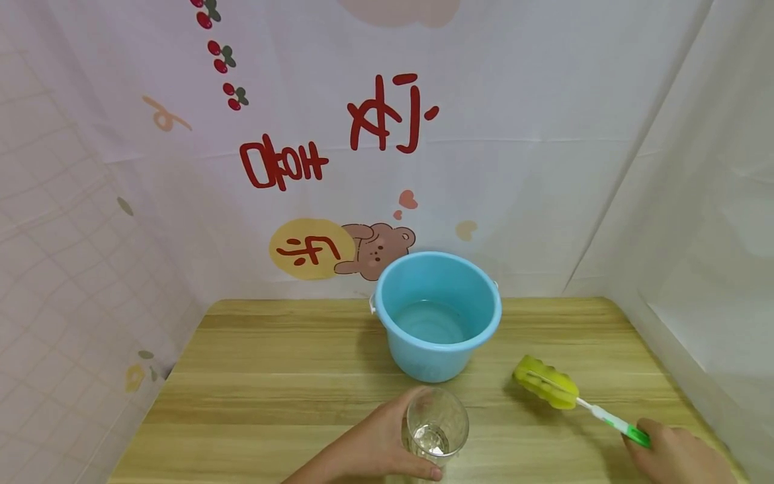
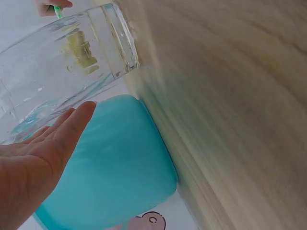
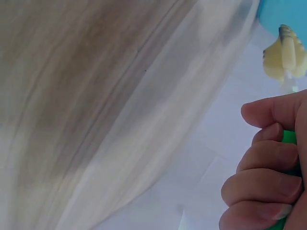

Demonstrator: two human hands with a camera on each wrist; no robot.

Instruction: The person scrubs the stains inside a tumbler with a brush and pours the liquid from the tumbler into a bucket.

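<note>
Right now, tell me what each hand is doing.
Left hand: closed around a clear glass.
Right hand: closed, gripping a yellow-headed brush.

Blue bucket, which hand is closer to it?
Left. The left hand, around the glass, is just in front of the bucket; the right hand, gripping the brush, is farther off, toward the right.
</note>
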